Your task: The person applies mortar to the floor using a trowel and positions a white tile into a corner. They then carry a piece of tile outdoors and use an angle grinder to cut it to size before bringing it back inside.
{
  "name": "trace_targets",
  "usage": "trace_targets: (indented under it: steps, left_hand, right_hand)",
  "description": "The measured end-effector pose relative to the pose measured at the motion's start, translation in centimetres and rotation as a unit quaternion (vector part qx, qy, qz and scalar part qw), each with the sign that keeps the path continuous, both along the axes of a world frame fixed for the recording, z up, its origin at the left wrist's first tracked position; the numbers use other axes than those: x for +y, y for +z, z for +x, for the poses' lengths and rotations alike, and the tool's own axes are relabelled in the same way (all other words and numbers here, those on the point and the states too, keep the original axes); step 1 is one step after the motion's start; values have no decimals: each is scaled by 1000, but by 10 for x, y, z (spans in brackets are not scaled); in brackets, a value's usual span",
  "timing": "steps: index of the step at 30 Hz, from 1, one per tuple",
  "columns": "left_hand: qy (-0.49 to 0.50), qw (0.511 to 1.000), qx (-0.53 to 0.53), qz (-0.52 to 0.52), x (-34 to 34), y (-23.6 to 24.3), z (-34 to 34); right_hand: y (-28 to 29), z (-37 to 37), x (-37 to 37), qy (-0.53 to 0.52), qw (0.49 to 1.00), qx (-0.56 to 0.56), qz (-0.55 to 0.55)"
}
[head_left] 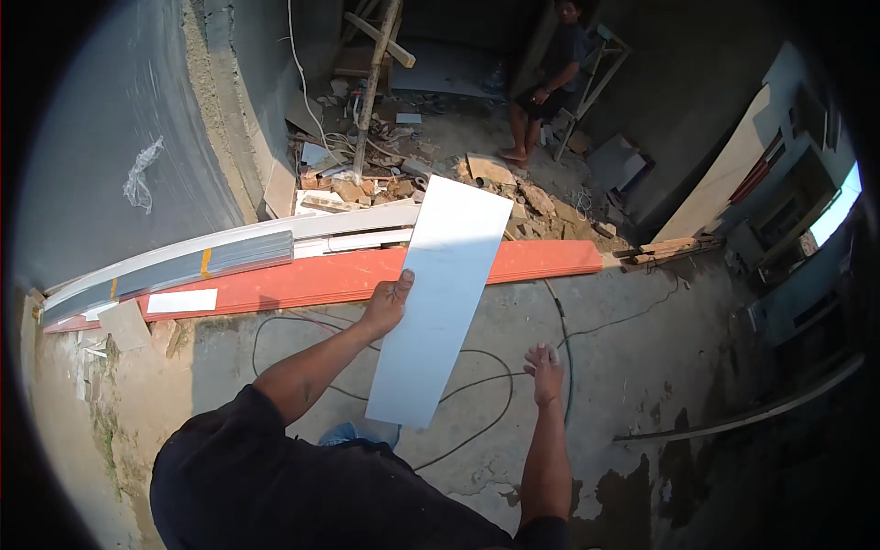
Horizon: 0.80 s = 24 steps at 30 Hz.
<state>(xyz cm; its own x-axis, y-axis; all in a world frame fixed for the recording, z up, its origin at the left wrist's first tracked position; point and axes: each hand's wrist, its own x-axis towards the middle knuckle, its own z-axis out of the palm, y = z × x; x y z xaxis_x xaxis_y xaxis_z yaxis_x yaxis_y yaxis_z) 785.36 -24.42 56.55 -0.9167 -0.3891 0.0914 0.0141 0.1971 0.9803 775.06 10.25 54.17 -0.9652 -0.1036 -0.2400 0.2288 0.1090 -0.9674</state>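
A long white rectangular panel (442,298) is tilted up in front of me, with sunlight on its upper end and shade lower down. My left hand (390,304) grips its left edge near the middle, thumb lying on the face and fingers hidden behind. To the right of the panel and apart from it, my right hand (545,368) is raised over the concrete floor (614,367). Its fingers are loosely bent and a little apart, with nothing seen in them.
Red boards (541,260) lie across the floor ahead, grey strips (183,266) on them at left. Beyond is rubble (385,190) around a wooden pole (371,101). A dark hose (510,390) loops underfoot. Another person (550,78) is at the back near a stand (596,78).
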Motion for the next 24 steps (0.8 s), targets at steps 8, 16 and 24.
trace_targets:
  steps: [8, 16, 24]
  left_hand:
    - [-135, 985, 108, -5, 60, 62, -300]
    - [-337, 924, 8, -181, 77, 4, -575]
    - [-255, 936, -191, 147, 11, -11, -739]
  right_hand:
    - [45, -203, -101, 58, 997, 30, -29]
    - [56, -481, -47, -58, 923, 34, -380]
    - [32, -775, -25, -127, 901, -5, -414]
